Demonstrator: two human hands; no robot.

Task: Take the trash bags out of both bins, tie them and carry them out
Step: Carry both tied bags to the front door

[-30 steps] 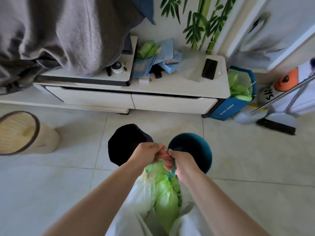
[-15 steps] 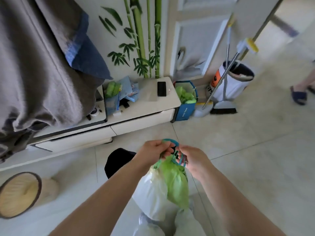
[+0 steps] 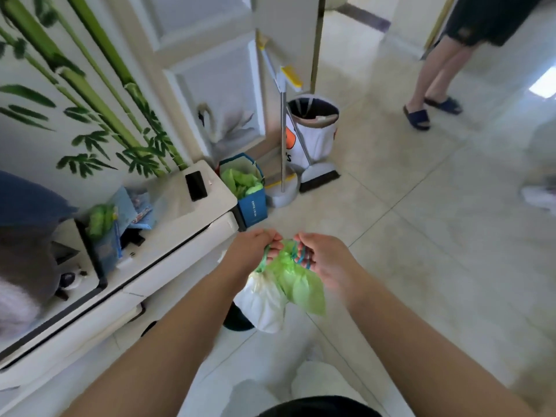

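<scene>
Since the bags (image 3: 298,284) hang limp and small in mid-air before us, we judge them light, soft and tearable, best carried by the teal drawstrings (image 3: 301,256). Our left hand (image 3: 255,251) grips one cord, and our right hand (image 3: 326,260) curls through the loops, above the floor (image 3: 421,236) beside the cabinet (image 3: 180,236).

Left hand (image 3: 252,254), right hand (image 3: 326,260); seemingly curled

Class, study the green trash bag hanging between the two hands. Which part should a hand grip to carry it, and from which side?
Grip the green trash bag by its drawstring at the gathered neck, coming from above. The body hangs soft and loose below and offers no firm hold, while the neck is bunched narrow. The left hand and right hand both hold it there.
</scene>
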